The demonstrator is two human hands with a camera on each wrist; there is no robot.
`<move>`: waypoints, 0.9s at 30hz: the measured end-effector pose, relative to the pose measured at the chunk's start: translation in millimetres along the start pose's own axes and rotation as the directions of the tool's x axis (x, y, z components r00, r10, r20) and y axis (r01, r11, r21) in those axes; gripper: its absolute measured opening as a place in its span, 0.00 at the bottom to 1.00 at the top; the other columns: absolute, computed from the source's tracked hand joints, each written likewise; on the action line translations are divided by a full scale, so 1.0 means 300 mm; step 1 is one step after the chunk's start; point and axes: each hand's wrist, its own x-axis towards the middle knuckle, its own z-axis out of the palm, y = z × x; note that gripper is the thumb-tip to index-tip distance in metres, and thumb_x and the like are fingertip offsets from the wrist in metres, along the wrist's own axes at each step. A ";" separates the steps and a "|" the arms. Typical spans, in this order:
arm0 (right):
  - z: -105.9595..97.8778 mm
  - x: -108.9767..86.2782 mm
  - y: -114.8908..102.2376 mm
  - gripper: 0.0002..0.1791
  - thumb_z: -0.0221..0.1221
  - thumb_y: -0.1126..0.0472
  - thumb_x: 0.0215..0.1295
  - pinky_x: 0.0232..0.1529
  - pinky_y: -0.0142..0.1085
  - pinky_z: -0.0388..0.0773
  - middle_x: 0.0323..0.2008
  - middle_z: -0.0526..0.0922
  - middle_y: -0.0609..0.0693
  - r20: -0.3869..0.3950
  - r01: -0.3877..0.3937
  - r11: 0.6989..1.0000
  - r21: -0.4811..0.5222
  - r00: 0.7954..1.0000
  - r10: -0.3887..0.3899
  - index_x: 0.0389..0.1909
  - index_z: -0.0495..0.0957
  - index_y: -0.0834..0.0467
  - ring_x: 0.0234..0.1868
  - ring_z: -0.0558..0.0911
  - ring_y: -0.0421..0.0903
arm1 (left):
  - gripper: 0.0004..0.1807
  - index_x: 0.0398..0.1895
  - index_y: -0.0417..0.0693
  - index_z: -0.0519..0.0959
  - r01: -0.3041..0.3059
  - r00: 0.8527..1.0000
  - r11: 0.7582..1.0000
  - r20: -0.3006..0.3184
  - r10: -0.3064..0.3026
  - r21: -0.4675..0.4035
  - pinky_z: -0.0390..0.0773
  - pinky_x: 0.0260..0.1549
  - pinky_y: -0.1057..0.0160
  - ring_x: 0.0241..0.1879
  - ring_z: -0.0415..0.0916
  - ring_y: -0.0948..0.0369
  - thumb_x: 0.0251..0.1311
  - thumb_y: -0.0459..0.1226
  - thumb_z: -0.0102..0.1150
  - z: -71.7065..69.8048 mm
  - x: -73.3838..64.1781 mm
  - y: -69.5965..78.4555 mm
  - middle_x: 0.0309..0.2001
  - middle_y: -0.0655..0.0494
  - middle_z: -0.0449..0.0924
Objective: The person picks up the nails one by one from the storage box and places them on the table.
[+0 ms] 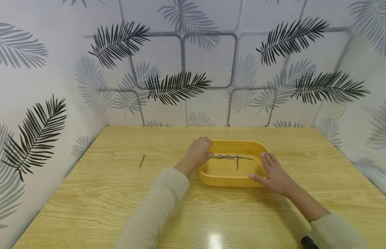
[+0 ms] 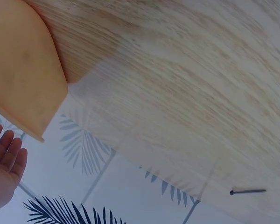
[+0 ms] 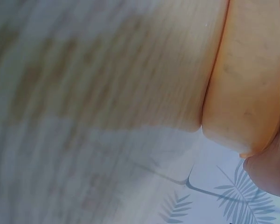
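A shallow yellow tray (image 1: 231,182) with rounded corners sits on the wooden table. Several thin dark nails (image 1: 225,157) lie in it, mostly along its far side, and one points toward the front. My left hand (image 1: 197,152) is at the tray's far left corner. In the left wrist view its fingers (image 2: 9,154) are loosely bent beyond the rim, apart from the outer wall. My right hand (image 1: 275,174) rests spread over the near right corner, thumb at the front rim and fairly straight fingers over the right rim. In the right wrist view, that hand (image 3: 270,170) touches the rim.
A single nail (image 1: 141,162) lies on the table (image 1: 102,193) left of the tray. Behind the table's far edge stands a wall covering (image 1: 208,62) with a feather pattern. A small black object (image 1: 309,242) shows by the right sleeve.
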 end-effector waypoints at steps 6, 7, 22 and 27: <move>0.005 0.000 0.003 0.52 0.53 0.40 0.62 0.64 0.65 0.43 0.70 0.40 0.72 -0.007 0.007 1.000 0.002 1.000 -0.007 0.68 0.42 0.75 0.71 0.38 0.68 | 0.13 0.40 0.45 0.79 0.016 0.994 0.998 0.103 -0.022 0.058 0.79 0.40 0.62 0.40 0.78 0.58 0.59 0.44 0.59 0.068 0.050 0.009 0.39 0.53 0.80; 0.005 0.000 0.003 0.52 0.53 0.40 0.62 0.64 0.65 0.43 0.70 0.40 0.72 -0.008 0.009 1.000 0.002 1.000 -0.009 0.68 0.42 0.75 0.71 0.38 0.68 | 0.12 0.38 0.45 0.79 0.019 0.994 0.998 0.108 -0.026 0.066 0.79 0.39 0.62 0.39 0.78 0.58 0.59 0.44 0.59 0.086 0.056 0.009 0.38 0.54 0.79; 0.008 -0.003 0.017 0.52 0.53 0.39 0.62 0.65 0.64 0.44 0.70 0.40 0.71 -0.015 -0.007 1.000 -0.006 1.000 0.007 0.68 0.42 0.74 0.71 0.38 0.67 | 0.06 0.36 0.43 0.80 0.040 0.970 0.999 0.238 -0.045 0.024 0.78 0.40 0.66 0.39 0.78 0.60 0.60 0.30 0.53 0.099 0.086 0.070 0.39 0.52 0.81; 0.002 -0.004 0.016 0.52 0.53 0.39 0.62 0.65 0.64 0.44 0.70 0.41 0.71 -0.012 0.002 1.000 -0.007 1.000 -0.002 0.68 0.43 0.74 0.71 0.38 0.67 | 0.08 0.36 0.45 0.80 0.037 0.962 0.997 0.268 -0.052 0.060 0.79 0.39 0.64 0.40 0.78 0.59 0.58 0.27 0.53 0.105 0.094 0.071 0.39 0.53 0.82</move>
